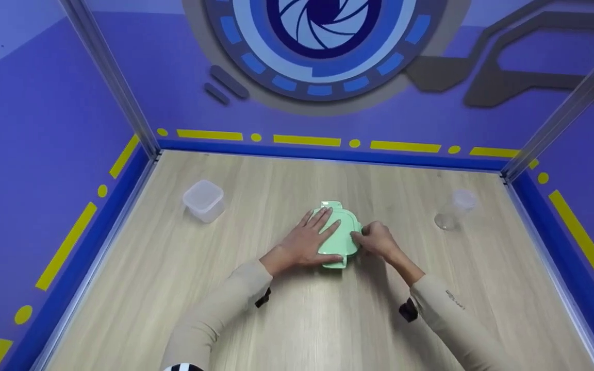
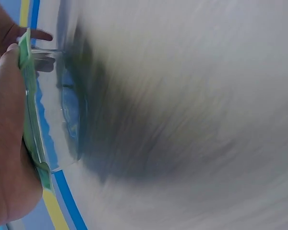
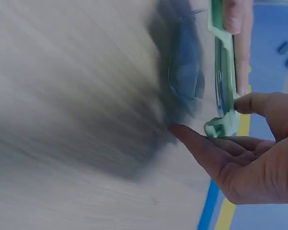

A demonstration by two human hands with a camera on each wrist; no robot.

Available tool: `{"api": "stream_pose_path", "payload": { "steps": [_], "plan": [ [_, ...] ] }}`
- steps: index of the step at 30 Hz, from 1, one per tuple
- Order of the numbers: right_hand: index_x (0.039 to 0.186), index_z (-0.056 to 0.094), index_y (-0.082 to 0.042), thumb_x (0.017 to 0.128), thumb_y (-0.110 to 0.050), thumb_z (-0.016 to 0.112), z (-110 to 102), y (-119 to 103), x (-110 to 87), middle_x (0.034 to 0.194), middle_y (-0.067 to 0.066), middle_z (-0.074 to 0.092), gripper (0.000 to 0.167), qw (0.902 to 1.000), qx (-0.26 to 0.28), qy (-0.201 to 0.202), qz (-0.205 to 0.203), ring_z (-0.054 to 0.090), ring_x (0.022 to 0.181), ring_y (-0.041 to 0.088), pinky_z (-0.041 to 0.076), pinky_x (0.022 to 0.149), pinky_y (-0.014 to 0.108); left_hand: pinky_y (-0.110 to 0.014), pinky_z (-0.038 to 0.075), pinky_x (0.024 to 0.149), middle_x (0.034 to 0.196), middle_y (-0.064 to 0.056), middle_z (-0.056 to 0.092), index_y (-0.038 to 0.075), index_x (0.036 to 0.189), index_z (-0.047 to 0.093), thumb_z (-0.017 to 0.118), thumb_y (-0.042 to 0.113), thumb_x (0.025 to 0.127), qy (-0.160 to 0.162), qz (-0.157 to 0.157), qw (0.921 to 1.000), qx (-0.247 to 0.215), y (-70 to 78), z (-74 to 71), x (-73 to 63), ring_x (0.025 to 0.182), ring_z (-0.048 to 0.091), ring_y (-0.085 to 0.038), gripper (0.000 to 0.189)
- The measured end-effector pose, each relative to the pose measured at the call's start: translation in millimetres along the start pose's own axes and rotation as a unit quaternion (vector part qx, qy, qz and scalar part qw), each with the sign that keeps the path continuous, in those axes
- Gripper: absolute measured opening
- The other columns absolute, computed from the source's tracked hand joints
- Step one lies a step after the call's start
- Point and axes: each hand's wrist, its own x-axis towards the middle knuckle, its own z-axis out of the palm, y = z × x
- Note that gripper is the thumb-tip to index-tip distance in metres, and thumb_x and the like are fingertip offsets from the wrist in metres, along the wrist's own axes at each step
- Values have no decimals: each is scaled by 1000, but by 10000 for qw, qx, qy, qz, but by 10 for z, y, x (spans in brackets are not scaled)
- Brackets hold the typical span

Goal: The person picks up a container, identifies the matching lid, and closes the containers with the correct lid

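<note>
Wooden table [image 1: 173, 288] is filling the frame. At centre a clear container with a green lid [image 1: 339, 234] is sitting, contents indiscernible. Left hand [image 1: 310, 241] is lying flat, fingers straight, on the lid; right hand [image 1: 377, 240] is pinching its right-edge latch.

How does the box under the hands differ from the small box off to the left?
The green-lidded box has a mint green lid with side clips; the small box has a clear, whitish lid. The green-lidded box sits mid-table with the left hand flat on its lid and the right hand at a clip; the small box stands alone, untouched. The green-lidded box looks wider. Both are lidded, see-through containers on the table.
</note>
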Motion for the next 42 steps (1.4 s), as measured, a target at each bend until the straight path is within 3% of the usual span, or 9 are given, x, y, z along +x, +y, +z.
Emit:
{"api": "stream_pose_path", "payload": {
  "steps": [7, 11, 16, 23, 27, 30, 33, 39, 42],
  "plan": [
    [78, 67, -4, 91, -16, 78, -95, -98, 88, 63, -2, 59, 21, 9994, -7, -321, 163, 59, 61, 10, 57, 59, 28, -51, 6, 131, 174, -13, 0, 22, 166, 11, 38, 77, 95, 180, 29, 9998, 5, -8, 21, 15, 162, 1, -26, 93],
    [76, 66, -4, 92, -16, 77, -108, -98, 106, 59, -5, 52, 22, 9977, 167, -527, 391, 53, 60, 10, 50, 58, 25, -53, 8, 130, 173, -14, 4, 20, 165, 15, 39, 77, 95, 356, 55, 9993, -25, 13, 62, -4, 162, 4, -28, 94],
    [75, 63, -5, 95, -14, 73, -119, -65, 107, 61, -5, 52, 24, 9931, 558, -882, 542, 53, 63, 10, 57, 67, 30, -55, 9, 129, 173, -15, 5, 20, 165, 16, 39, 78, 94, 451, 74, 9989, -48, 43, 84, -34, 162, 5, -28, 94],
    [71, 57, -8, 95, -16, 74, -145, -44, 120, 61, -6, 51, 30, 9894, 670, -1055, 735, 52, 64, 9, 55, 69, 29, -56, 10, 129, 173, -15, 6, 19, 165, 18, 41, 77, 94, 547, 134, 9984, -49, 65, 81, -53, 162, 6, -29, 94],
    [85, 68, -2, 96, -15, 71, -152, -13, 107, 70, -6, 64, 17, 9855, 853, -1248, 766, 61, 71, 8, 60, 83, 36, -58, 13, 128, 172, -16, 10, 18, 164, 21, 42, 76, 94, 696, 211, 9973, -54, 88, 103, -54, 161, 8, -30, 93],
    [103, 72, 6, 98, -14, 69, -142, 19, 85, 80, -1, 74, 20, 9839, 887, -1395, 671, 68, 77, 9, 61, 90, 43, -58, 13, 128, 172, -16, 10, 18, 164, 21, 41, 77, 94, 695, 270, 9972, -79, 102, 129, -57, 161, 8, -30, 94],
    [108, 71, 9, 98, -13, 68, -121, 30, 81, 82, 2, 76, 24, 9844, 849, -1457, 510, 70, 77, 10, 61, 87, 41, -57, 12, 128, 173, -16, 9, 19, 165, 19, 40, 77, 94, 651, 228, 9976, -73, 95, 155, -65, 161, 7, -30, 94],
    [109, 71, 9, 100, -15, 65, -95, 6, 140, 80, -2, 71, 26, 9872, 739, -1380, 304, 64, 73, 7, 58, 72, 27, -57, 12, 128, 172, -17, 10, 18, 164, 21, 41, 76, 95, 717, 84, 9973, -121, 47, 159, -54, 161, 8, -31, 93],
    [110, 69, 9, 102, -16, 62, -88, -13, 170, 82, 1, 72, 27, 9877, 828, -1315, 184, 68, 72, 9, 60, 72, 29, -58, 13, 128, 172, -17, 11, 17, 164, 22, 42, 76, 95, 782, 4, 9969, -117, 15, 135, -20, 161, 9, -30, 93]
  ]
}}
